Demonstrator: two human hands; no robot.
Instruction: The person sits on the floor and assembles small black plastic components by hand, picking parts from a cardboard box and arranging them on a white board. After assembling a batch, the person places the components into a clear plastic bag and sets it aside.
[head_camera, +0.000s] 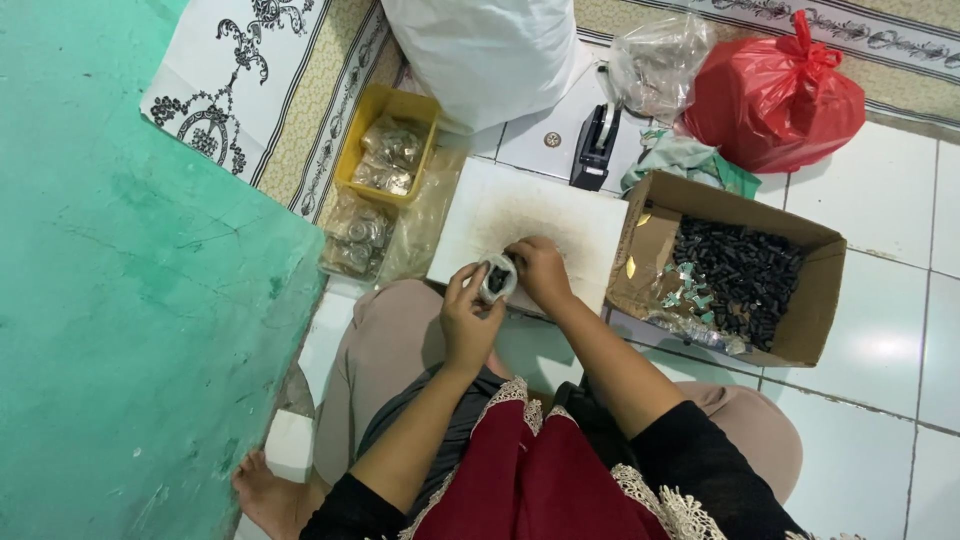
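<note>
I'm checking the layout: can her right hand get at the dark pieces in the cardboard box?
Probably yes. The right hand is beside the open-topped cardboard box, and nothing lies between it and the dark pieces, though it is busy with a small bag.

Even, soft indoor light; faint shadows; mild glare on floor tiles (880, 200); sharp focus throughout.
</note>
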